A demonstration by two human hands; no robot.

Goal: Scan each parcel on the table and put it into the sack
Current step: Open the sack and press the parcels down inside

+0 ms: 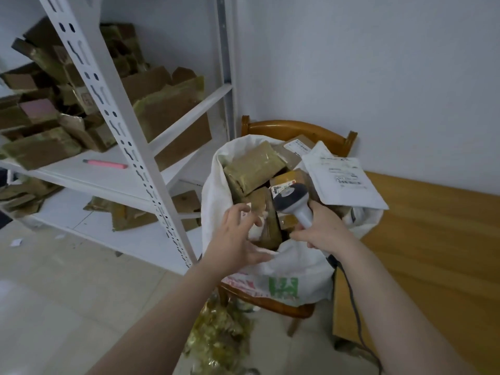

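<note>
Wooden chair (295, 128) bears white sack (297, 266) of taped parcels (254, 166); left hand (238, 239) splayed, right hand (322, 228) grips scanner (292, 201).

The sack (270, 269) hides nearly all of the wooden chair (295, 127) beneath it, and the lower parts of the parcels (254, 166) inside it. The left hand (238, 239) is motion-blurred at its fingers (243, 212), so whether they touch the sack's rim cannot be told. The right hand (322, 228) covers the handle of the scanner (290, 197). Its cable (357, 320) leaves the view at 6 o'clock. The print on the white mailer (351, 190) is too small to read. The worktop (433, 266) is cut off at 3 o'clock, the shelf rack (119, 131) at 9 and 12.
</note>
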